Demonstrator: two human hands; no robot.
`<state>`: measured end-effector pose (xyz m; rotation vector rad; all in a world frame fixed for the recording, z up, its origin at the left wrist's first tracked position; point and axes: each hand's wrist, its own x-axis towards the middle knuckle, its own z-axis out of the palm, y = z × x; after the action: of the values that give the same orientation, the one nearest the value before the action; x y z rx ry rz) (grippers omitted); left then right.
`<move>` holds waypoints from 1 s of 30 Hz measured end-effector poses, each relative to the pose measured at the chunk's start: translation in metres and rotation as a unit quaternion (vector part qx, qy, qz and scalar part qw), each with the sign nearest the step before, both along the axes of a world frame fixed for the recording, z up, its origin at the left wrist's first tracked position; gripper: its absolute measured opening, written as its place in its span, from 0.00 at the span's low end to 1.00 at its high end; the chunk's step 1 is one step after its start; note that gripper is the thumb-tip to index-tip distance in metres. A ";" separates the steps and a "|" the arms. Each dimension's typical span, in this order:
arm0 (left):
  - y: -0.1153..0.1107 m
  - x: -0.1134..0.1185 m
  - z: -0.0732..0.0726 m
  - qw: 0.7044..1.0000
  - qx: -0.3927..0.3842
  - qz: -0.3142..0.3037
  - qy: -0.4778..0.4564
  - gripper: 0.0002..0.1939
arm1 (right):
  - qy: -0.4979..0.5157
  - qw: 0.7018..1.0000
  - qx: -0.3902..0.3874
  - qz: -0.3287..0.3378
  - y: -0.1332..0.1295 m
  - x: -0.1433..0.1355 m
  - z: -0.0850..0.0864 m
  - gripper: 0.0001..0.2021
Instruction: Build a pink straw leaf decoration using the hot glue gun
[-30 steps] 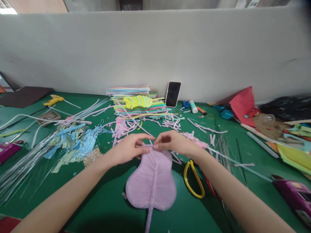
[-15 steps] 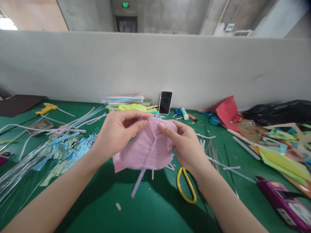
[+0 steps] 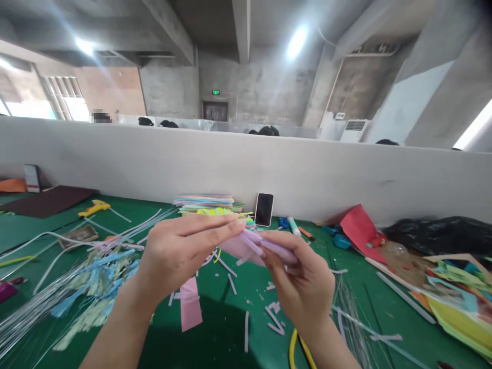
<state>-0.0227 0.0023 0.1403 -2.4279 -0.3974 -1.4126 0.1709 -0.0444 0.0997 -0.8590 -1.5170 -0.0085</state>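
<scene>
A lilac petal-shaped paper piece (image 3: 235, 247) is held up over the table, seen nearly edge-on, with its thick lilac rim towards me. On its left end the fingers of my left hand (image 3: 165, 264) are closed. My right hand (image 3: 303, 277) pinches the rim on the right, thumb below and fingers above. Part of the piece is hidden behind the right fingers. Beneath the hands lie a pink paper strip (image 3: 191, 306) and small lilac offcuts (image 3: 273, 320). Yellow-handled scissors (image 3: 292, 351) show partly below my right hand.
Stacked coloured strips (image 3: 205, 201) and a phone (image 3: 264, 209) stand by the partition (image 3: 215, 161). To the left are a yellow glue gun (image 3: 94, 208), wires (image 3: 36, 300) and blue-green fringed pieces (image 3: 92, 282). Rightward lie red paper (image 3: 359, 233) and a black plastic bag (image 3: 423, 234).
The petal piece has turned from facing me to nearly edge-on. My right hand has shifted its grip along the rim. The view has tilted up, showing more ceiling and several heads beyond the partition.
</scene>
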 end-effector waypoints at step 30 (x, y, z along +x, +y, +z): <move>-0.012 0.023 -0.005 0.965 -0.186 -0.159 -0.091 0.12 | 0.033 0.996 0.076 0.008 -0.006 -0.010 -0.001 0.08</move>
<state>0.0007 -0.0095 0.1353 -2.7632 -0.3524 -1.8521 0.1611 -0.0506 0.0985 -0.7176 -1.4413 -0.0815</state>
